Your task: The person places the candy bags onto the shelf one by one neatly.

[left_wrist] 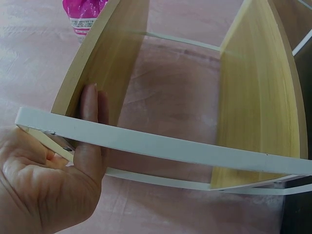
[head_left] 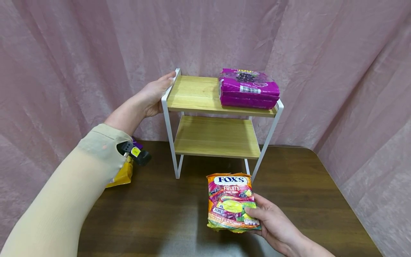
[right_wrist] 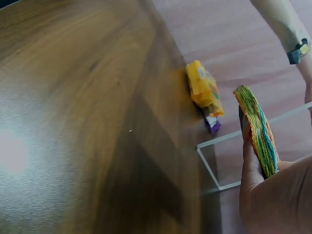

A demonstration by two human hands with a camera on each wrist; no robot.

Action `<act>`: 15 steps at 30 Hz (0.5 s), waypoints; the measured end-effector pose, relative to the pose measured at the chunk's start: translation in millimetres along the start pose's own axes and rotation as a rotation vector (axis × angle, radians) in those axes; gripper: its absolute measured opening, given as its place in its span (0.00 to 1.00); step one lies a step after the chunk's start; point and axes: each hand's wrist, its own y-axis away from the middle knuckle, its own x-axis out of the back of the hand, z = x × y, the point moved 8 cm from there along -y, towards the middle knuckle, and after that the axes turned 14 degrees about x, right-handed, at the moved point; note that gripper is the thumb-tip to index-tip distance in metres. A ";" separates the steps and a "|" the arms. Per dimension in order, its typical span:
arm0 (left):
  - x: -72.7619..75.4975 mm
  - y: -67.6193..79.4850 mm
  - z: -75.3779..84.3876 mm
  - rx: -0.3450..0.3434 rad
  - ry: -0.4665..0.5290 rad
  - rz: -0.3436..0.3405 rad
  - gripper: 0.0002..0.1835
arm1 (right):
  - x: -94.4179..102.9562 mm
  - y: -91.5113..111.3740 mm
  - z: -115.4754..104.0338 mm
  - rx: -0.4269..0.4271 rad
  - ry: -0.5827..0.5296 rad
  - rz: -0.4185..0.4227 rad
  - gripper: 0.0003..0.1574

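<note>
A two-tier shelf rack (head_left: 218, 135) with light wooden boards and a white frame stands on the brown table. My left hand (head_left: 156, 92) grips the left end of its upper board. In the left wrist view, the fingers (left_wrist: 89, 105) reach past the white frame bar to the underside of that board. Below and in front of the rack, my right hand (head_left: 277, 221) holds a bag of Fox's fruit candy (head_left: 232, 201) by its lower right side, thumb over the printed front. The right wrist view shows the candy bag (right_wrist: 258, 131) edge-on, apart from the rack.
A purple pack (head_left: 248, 89) with a grape picture lies on the right half of the upper board. Yellow and purple packaging (head_left: 123, 175) sits on the table at left, partly behind my left forearm. A pink curtain (head_left: 96, 53) hangs close behind the rack.
</note>
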 end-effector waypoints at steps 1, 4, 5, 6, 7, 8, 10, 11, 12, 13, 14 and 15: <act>0.0 0.0 0.0 0.000 -0.003 0.001 0.28 | -1.5 0.5 -2.7 0.002 -0.001 -0.004 0.46; 0.1 0.0 -0.1 -0.001 -0.006 0.004 0.28 | -5.3 2.3 -10.6 0.012 -0.005 -0.022 0.46; 0.2 -0.1 -0.1 0.000 -0.006 0.005 0.28 | -6.7 3.0 -13.3 0.015 -0.008 -0.028 0.46; 0.1 -0.3 -0.1 0.000 0.000 0.004 0.28 | -8.0 3.6 -16.0 0.017 -0.011 -0.032 0.46; 0.1 -0.4 -0.1 0.001 0.003 0.004 0.28 | -9.3 4.1 -18.7 0.019 -0.014 -0.036 0.46; 0.0 -0.5 0.0 0.000 0.004 0.003 0.28 | -10.5 4.8 -21.5 0.022 -0.015 -0.040 0.46; -0.4 -0.5 0.3 -0.002 0.002 0.001 0.28 | -13.1 5.6 -26.9 0.030 -0.021 -0.048 0.46; -0.5 -0.4 0.3 -0.003 -0.001 0.001 0.28 | -14.7 6.0 -29.5 0.032 -0.026 -0.053 0.45; -0.5 -0.1 0.2 -0.003 -0.004 0.003 0.28 | -16.0 6.3 -32.0 0.035 -0.028 -0.055 0.45; -0.4 0.0 0.2 -0.003 -0.004 0.003 0.28 | -17.6 6.5 -34.4 0.039 -0.030 -0.061 0.45; -0.1 0.1 0.0 -0.002 -0.006 0.004 0.28 | -19.1 6.7 -36.8 0.043 -0.031 -0.067 0.45; 0.2 0.3 -0.1 -0.002 -0.009 0.006 0.28 | -20.6 6.8 -38.9 0.046 -0.032 -0.072 0.45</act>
